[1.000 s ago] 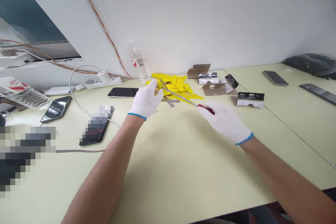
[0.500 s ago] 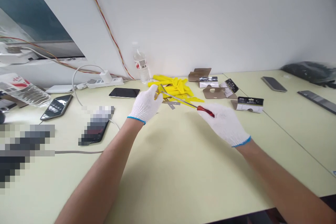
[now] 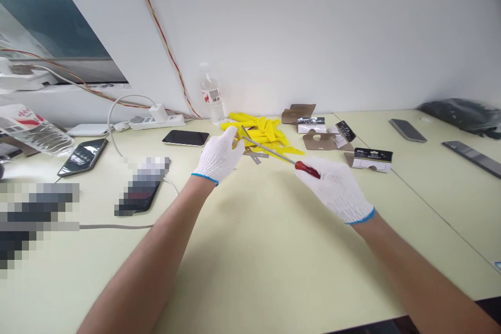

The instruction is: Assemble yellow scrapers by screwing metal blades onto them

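Both my hands wear white knit gloves. My right hand (image 3: pixel 337 189) is closed round the red handle of a screwdriver (image 3: pixel 291 159), whose long metal shaft points up and left. The shaft's tip meets a small yellow plastic piece (image 3: pixel 237 137) pinched in the fingers of my left hand (image 3: pixel 219 156). Just behind the hands lies a pile of yellow plastic pieces (image 3: pixel 261 131) on the pale green table (image 3: pixel 250 250). A few small grey metal blades (image 3: pixel 255 155) lie on the table beside the pile.
A water bottle (image 3: pixel 212 98) stands by the wall. A power strip (image 3: pixel 155 121) with a charger and cables lies at the left, with several phones (image 3: pixel 185 138) around it. Cardboard packets (image 3: pixel 371 158) lie to the right. Further right are a phone (image 3: pixel 407 130) and a dark bag (image 3: pixel 462 111).
The hands have hardly moved. The screwdriver shaft stays at the yellow piece in my left hand; the view has shifted slightly.
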`<act>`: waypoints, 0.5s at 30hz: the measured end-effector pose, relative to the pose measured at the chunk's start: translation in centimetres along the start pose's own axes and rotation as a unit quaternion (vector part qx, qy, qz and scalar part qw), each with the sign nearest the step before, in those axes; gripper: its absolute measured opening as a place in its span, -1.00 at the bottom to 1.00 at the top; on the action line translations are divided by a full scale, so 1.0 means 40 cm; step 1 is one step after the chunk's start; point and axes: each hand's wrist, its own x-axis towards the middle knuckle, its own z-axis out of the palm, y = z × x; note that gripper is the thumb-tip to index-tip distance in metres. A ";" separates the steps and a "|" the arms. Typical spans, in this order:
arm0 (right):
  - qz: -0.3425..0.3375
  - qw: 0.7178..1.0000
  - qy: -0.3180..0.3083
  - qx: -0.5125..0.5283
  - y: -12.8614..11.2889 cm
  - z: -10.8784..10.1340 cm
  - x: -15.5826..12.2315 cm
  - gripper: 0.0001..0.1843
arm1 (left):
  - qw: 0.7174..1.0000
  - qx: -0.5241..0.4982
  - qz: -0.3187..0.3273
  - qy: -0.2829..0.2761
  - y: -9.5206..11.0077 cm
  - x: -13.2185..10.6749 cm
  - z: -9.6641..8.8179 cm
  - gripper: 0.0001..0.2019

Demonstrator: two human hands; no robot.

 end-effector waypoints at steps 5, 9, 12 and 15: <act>0.077 0.984 -0.124 0.101 0.002 -0.028 0.009 -0.57 | 1.000 -0.014 0.002 -0.001 0.014 0.000 -0.007 -0.90; 0.185 0.919 -0.268 0.223 0.004 -0.036 0.013 -0.61 | 0.999 -0.016 -0.022 -0.022 0.027 -0.003 -0.016 -0.83; 0.177 0.965 -0.134 0.142 0.003 -0.026 0.010 -0.65 | 0.999 -0.025 -0.029 -0.026 0.029 -0.007 -0.015 -0.82; 0.094 0.994 -0.018 0.045 0.003 -0.015 -0.001 -0.70 | 0.998 -0.041 -0.028 -0.032 0.026 -0.011 -0.004 -0.86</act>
